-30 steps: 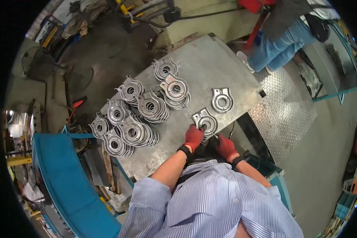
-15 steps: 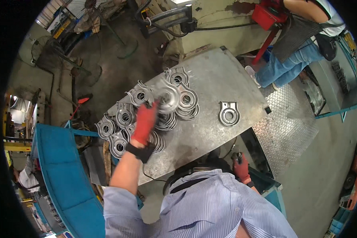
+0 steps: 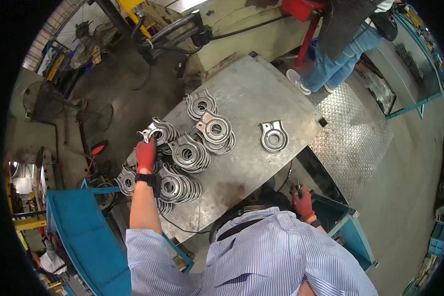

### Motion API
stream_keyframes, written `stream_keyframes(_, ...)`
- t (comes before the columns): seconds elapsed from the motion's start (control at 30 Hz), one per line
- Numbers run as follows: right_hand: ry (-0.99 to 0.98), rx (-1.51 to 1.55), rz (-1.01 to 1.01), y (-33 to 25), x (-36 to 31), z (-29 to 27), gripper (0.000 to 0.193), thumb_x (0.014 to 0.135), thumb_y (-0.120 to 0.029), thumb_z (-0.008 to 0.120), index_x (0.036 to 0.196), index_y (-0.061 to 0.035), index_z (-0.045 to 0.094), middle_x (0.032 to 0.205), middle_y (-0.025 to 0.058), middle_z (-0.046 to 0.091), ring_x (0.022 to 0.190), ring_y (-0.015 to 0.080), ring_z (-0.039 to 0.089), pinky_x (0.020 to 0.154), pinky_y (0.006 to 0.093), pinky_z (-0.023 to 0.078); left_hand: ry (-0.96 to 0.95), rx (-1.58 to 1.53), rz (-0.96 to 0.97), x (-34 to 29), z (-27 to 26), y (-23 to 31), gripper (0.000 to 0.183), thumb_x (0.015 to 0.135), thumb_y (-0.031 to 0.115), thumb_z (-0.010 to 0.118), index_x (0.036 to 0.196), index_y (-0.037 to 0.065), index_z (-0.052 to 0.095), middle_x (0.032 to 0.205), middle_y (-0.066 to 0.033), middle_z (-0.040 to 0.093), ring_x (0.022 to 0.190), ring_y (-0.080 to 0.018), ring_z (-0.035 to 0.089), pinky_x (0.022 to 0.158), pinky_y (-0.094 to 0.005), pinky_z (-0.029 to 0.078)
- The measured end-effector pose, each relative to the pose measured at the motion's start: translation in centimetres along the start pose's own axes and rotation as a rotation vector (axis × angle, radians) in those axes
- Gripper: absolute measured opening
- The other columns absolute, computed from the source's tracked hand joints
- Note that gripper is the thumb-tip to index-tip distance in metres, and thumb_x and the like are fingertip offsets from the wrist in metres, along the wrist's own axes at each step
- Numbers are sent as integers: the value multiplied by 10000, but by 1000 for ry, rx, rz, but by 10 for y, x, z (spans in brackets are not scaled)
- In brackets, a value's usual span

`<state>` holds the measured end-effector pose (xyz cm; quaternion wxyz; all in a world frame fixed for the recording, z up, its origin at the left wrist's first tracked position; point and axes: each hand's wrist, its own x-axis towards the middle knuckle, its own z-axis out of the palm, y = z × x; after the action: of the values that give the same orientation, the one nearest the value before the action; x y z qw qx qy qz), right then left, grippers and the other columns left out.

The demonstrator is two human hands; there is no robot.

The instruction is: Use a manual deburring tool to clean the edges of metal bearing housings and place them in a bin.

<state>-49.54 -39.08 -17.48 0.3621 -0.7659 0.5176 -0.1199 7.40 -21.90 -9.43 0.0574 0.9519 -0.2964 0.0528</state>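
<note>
My left hand, in a red glove with a dark band at the wrist, has its fingers closed at the edge of a ring-shaped metal bracket on a far-left stack. Beside it are more stacks of the same brackets, one just to the right and another nearer me. Two further stacks sit toward the table's middle. A single bracket lies apart on the right. Low by the table's near edge, my right hand, also red-gloved, is wrapped round a small dark tool whose kind is unclear.
The brackets rest on a grey metal table. A blue metal stand is at the left, and a blue frame near my right arm. Another person stands beyond the table on a tread-plate platform. A thin cable hangs over the near edge.
My left hand, earlier blurred with a bracket over the middle stacks, is now at the far-left stack without that bracket. The middle stack has a bracket on top. The whole view has shifted.
</note>
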Motion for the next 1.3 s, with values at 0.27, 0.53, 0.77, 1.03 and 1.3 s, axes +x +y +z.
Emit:
stream_keyframes(0.27,-70,3,44,10,4,-7,551,779,-251,627,1203,41,429,969,259,583,931,412,541,798,451,433,203,142,-13,-21,-67,36,568,843,443,533,1104,-60,491,986,-282,581,857,-402,592,706,-431,480)
stream_keyframes(0.53,-32,11,41,-2,16,-29,457,805,-248,594,1148,25,465,914,247,596,851,402,566,724,450,448,-271,-573,124,-105,-64,257,489,821,427,566,1009,-24,575,955,-221,620,917,-392,579,788,-423,447)
stream_keyframes(0.77,-76,-25,-6,3,24,-34,445,794,-256,599,1130,7,475,937,238,596,863,397,566,736,449,445,-448,-371,220,-119,71,334,447,845,383,521,1019,-26,472,852,-257,617,828,-400,599,733,-459,469)
stream_keyframes(1.03,-197,-47,-125,-9,46,-37,372,781,-268,584,1026,-2,496,918,233,594,868,401,560,745,462,443,-474,-521,171,-166,61,337,356,836,294,537,919,-45,467,842,-271,599,820,-416,584,715,-477,453)
stream_keyframes(1.3,-354,-119,-263,-26,58,-4,325,777,-253,572,983,-22,471,831,234,599,791,409,571,683,475,453,-518,-468,11,-200,47,321,536,787,406,612,927,-83,446,871,-291,591,869,-417,575,756,-441,447)
